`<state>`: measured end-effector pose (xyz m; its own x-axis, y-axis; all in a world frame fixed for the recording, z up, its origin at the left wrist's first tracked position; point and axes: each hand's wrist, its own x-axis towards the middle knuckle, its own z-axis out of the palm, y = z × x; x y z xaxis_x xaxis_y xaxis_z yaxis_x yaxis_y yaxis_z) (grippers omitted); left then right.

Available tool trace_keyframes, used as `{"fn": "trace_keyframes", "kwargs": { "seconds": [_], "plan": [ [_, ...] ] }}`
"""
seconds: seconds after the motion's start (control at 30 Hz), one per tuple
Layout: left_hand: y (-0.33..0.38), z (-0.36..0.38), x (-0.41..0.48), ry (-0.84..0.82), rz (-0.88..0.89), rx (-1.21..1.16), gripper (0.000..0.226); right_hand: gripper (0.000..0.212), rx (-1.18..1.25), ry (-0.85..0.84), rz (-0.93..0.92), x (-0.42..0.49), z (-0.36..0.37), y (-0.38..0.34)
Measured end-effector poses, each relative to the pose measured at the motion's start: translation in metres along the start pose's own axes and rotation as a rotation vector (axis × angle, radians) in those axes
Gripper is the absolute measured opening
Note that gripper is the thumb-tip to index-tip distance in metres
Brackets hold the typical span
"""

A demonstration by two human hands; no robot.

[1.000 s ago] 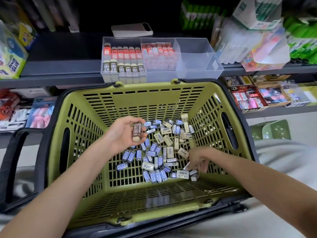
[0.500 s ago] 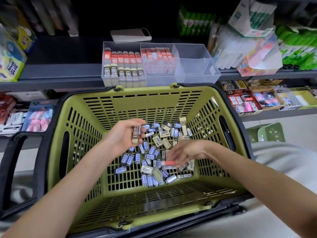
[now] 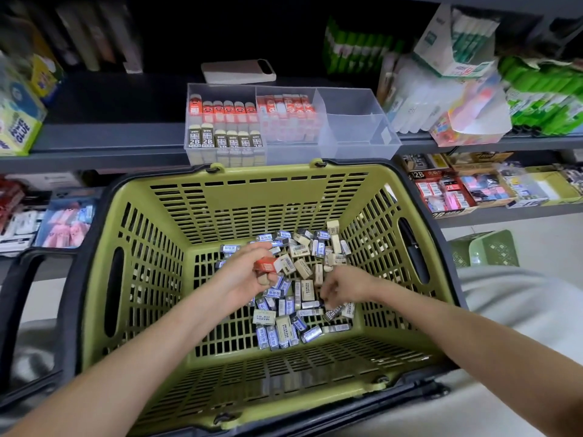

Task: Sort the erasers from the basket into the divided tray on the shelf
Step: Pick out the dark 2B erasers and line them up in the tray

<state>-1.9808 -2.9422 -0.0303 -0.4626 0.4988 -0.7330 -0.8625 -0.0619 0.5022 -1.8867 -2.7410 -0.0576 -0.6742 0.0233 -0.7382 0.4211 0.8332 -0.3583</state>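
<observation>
Erasers [image 3: 293,298] lie in a loose heap on the floor of the green basket [image 3: 252,197], spread from its far right corner down toward the middle of the near wall, most in blue or beige sleeves. One of them is up off the heap: a red-sleeved eraser [image 3: 267,265], pinched between the thumb and fingertips of the left hand [image 3: 244,275], which hangs over the left edge of the pile. Its long axis runs roughly left to right, with the white end pointing right, away from the palm. A second, pale piece seems tucked under the same fingers, though I cannot tell this for sure.

The right hand [image 3: 347,287] is low on the right side of the heap, fingers curled down among the erasers. Whether they have closed on one I cannot tell.

The divided tray [image 3: 356,146] stands on the shelf [image 3: 110,143] straight beyond the basket's far rim and higher than it. From the held eraser, the way lies forward and up. The left hand is the nearer one and already carries the piece, so the move looks to be its own. The middle compartment [image 3: 291,149] holds red-and-white sleeves much like this one, and probably suits it better than the left compartment [image 3: 227,159]. To stand in the rows, the eraser would likely need turning on end.
</observation>
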Motion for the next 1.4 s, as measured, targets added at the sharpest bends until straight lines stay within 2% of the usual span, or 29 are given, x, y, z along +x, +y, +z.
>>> {"fn": "trace_keyframes", "kwargs": {
  "seconds": [0.03,0.1,0.2,0.33,0.43,0.5,0.6,0.63,0.73,0.8,0.9,0.97,1.03,1.13,1.2,1.3,1.37,1.4],
  "plan": [
    [0.000,-0.002,0.001,-0.017,-0.027,-0.006,0.020,0.033,-0.233,-0.016,0.022,0.003,0.008,0.004],
    [-0.001,-0.004,0.001,-0.029,-0.073,-0.054,0.025,0.046,-0.488,-0.054,0.014,0.009,0.025,0.009],
    [-0.002,-0.008,0.002,0.003,-0.123,-0.154,0.037,0.049,-0.577,-0.105,-0.035,0.016,0.041,0.013],
    [-0.003,-0.011,0.002,-0.003,-0.120,-0.093,0.043,0.041,-0.546,-0.104,-0.022,0.020,0.053,0.017],
    [-0.002,-0.012,0.003,0.009,-0.122,-0.111,0.035,0.034,-0.377,-0.104,0.024,0.023,0.055,0.023],
    [-0.001,-0.012,0.003,0.015,-0.120,-0.146,0.030,0.039,-0.273,-0.137,0.075,0.022,0.053,0.023],
    [-0.001,-0.012,0.001,0.008,-0.115,-0.151,0.036,0.053,-0.144,-0.203,0.129,0.019,0.052,0.020],
    [0.000,-0.012,0.001,0.009,-0.115,-0.148,0.036,0.051,-0.127,-0.242,0.141,0.017,0.050,0.018],
    [0.004,-0.015,0.002,0.016,-0.117,-0.140,0.030,0.019,-0.042,-0.321,0.140,0.009,0.034,0.004],
    [0.006,-0.018,0.005,0.020,-0.127,-0.166,0.029,0.017,0.138,-0.209,0.088,0.002,0.016,-0.011],
    [0.004,-0.020,0.007,-0.007,-0.118,-0.123,0.037,0.021,0.713,0.002,-0.022,-0.006,-0.006,-0.040],
    [0.001,-0.018,0.008,-0.045,-0.096,-0.040,0.048,0.022,1.078,0.045,-0.059,-0.006,-0.011,-0.065],
    [-0.001,-0.014,0.007,-0.116,-0.080,0.017,0.053,0.019,1.227,0.052,-0.098,-0.002,-0.010,-0.089],
    [0.002,-0.012,0.008,-0.161,-0.044,0.031,0.051,0.004,1.261,0.036,-0.201,0.002,-0.007,-0.113],
    [0.006,-0.015,0.010,-0.154,0.003,0.077,0.055,0.008,1.250,0.042,-0.253,0.002,-0.010,-0.113],
    [0.011,-0.015,0.008,-0.187,0.030,0.198,0.052,0.012,0.951,0.149,-0.310,-0.003,-0.018,-0.108],
    [0.013,-0.013,0.006,-0.174,0.000,0.157,0.041,0.014,0.728,0.310,-0.343,-0.001,-0.024,-0.104],
    [0.014,-0.013,0.006,-0.158,-0.005,0.115,0.037,0.016,0.693,0.392,-0.350,0.001,-0.027,-0.101]
  ]
}}
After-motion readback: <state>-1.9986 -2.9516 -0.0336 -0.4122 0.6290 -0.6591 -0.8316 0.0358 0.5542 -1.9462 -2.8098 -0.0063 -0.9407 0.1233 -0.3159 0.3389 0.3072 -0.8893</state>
